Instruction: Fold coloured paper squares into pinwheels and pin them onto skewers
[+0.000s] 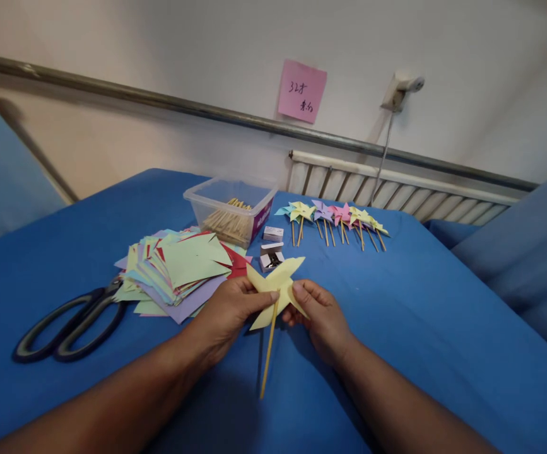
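A pale yellow paper pinwheel (pixel 276 284) sits between both my hands, above the blue cloth. My left hand (pixel 228 312) pinches its left side, thumb on the centre where the wooden stick (pixel 269 353) meets the paper. The stick hangs down toward me. On the pinwheel's right side, my right hand (pixel 318 312) has its fingers closed on the lower right blade.
A stack of coloured paper squares (pixel 178 268) lies left of my hands, with black scissors (pixel 65 325) further left. Behind are a clear tub of sticks (pixel 230 211), small white boxes (pixel 272 249) and a row of finished pinwheels (pixel 334 217). A pink note (pixel 301 91) is stuck on the wall.
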The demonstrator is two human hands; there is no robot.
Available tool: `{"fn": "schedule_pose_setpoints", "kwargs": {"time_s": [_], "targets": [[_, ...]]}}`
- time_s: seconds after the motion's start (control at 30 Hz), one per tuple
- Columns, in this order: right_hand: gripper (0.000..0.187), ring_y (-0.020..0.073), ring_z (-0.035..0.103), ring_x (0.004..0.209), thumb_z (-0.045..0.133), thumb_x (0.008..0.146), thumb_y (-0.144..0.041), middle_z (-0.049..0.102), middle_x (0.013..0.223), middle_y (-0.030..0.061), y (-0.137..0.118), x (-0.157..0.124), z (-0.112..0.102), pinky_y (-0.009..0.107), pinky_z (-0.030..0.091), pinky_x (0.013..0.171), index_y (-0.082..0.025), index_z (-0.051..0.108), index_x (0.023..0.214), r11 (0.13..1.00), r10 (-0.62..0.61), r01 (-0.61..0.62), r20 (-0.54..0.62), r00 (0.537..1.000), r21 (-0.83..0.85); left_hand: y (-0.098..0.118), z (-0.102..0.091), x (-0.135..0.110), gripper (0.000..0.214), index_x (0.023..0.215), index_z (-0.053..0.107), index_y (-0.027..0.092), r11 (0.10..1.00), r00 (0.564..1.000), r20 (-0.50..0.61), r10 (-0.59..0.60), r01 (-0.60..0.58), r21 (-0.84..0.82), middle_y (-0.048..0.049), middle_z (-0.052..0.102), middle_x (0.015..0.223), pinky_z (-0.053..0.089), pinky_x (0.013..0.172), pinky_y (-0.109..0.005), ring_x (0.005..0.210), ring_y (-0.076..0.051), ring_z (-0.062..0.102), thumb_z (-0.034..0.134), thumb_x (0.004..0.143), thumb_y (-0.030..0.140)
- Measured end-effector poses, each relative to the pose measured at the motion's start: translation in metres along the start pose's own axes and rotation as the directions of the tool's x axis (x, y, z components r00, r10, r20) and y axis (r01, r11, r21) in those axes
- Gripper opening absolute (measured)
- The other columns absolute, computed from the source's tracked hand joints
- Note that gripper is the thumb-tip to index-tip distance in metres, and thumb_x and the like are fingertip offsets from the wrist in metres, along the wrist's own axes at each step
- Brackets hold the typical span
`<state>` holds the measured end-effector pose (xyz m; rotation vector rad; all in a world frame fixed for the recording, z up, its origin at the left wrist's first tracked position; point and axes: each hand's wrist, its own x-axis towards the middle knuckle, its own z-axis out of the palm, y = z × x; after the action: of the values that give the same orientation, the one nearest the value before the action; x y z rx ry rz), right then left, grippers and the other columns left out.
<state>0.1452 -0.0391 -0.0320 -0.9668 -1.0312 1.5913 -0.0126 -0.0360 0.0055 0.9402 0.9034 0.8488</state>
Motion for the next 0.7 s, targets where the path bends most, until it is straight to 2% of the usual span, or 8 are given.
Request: {"fn": "schedule_pose_setpoints", "kwargs": {"time_s": [0.1,0.2,0.27,0.37,0.5,0.7], "targets": [[0.041,0.0097,0.057,0.052,0.069,0.072,-0.054,0.065,0.071,0.0018,0.005,-0.001,0.004,0.02,0.038,0.046,-0.016,0.059,0.082,0.999,0.028,-0.029,0.038,0.999,0.04,-0.001,-0.006,0.002,0.019,0.078,0.068,0.011,0.997,0.994,-0.083,0.065,-0.068,-0.032,-0.0068,0.07,0.073,0.047,0.065,-0.03,0.064,-0.018,0.063,0.069,0.075,0.03],[0.037,0.0053,0.045,0.044,0.078,0.065,-0.046,0.058,0.058,-0.0029,0.012,-0.002,0.011,0.018,0.03,0.042,-0.015,0.06,0.074,0.999,0.015,-0.011,0.081,0.997,-0.044,-0.003,-0.008,0.004,0.02,0.083,0.067,0.013,0.991,0.97,-0.217,0.11,-0.124,-0.052,-0.0049,0.07,0.076,0.046,0.065,-0.028,0.066,-0.016,0.062,0.073,0.071,0.028],[0.035,0.004,0.039,0.043,0.081,0.061,-0.041,0.053,0.052,-0.006,0.017,-0.004,0.015,0.018,0.028,0.043,-0.015,0.058,0.067,0.999,-0.007,0.011,0.085,0.996,-0.051,-0.005,-0.007,0.004,0.021,0.083,0.067,0.013,0.987,0.958,-0.25,0.139,-0.156,-0.048,-0.0044,0.07,0.077,0.046,0.065,-0.027,0.068,-0.015,0.062,0.075,0.07,0.027],[0.035,0.0046,0.04,0.045,0.082,0.059,-0.039,0.054,0.051,-0.006,0.021,-0.004,0.018,0.018,0.029,0.044,-0.016,0.055,0.061,0.999,-0.033,0.035,0.065,0.997,-0.033,-0.005,-0.005,0.004,0.021,0.082,0.067,0.013,0.985,0.959,-0.237,0.158,-0.169,-0.03,-0.0043,0.07,0.078,0.046,0.067,-0.027,0.07,-0.016,0.062,0.075,0.069,0.027],[0.035,0.0052,0.044,0.041,0.081,0.06,-0.041,0.062,0.052,-0.0026,0.016,-0.003,0.017,0.019,0.031,0.044,-0.017,0.055,0.06,0.999,-0.008,0.01,0.03,1.0,-0.043,-0.002,-0.004,0.004,0.025,0.086,0.067,0.015,0.986,0.962,-0.222,0.162,-0.165,0.003,-0.0033,0.07,0.078,0.047,0.067,-0.027,0.071,-0.016,0.063,0.077,0.065,0.024],[0.035,0.0035,0.036,0.036,0.077,0.063,-0.045,0.062,0.051,-0.0014,0.008,-0.003,0.016,0.019,0.025,0.039,-0.016,0.057,0.06,0.996,0.006,-0.004,0.023,1.0,-0.093,0.003,-0.003,0.001,0.023,0.089,0.068,0.017,0.981,0.969,-0.155,0.193,-0.187,0.052,-0.004,0.071,0.084,0.046,0.075,-0.028,0.079,-0.017,0.063,0.075,0.068,0.023]]}}
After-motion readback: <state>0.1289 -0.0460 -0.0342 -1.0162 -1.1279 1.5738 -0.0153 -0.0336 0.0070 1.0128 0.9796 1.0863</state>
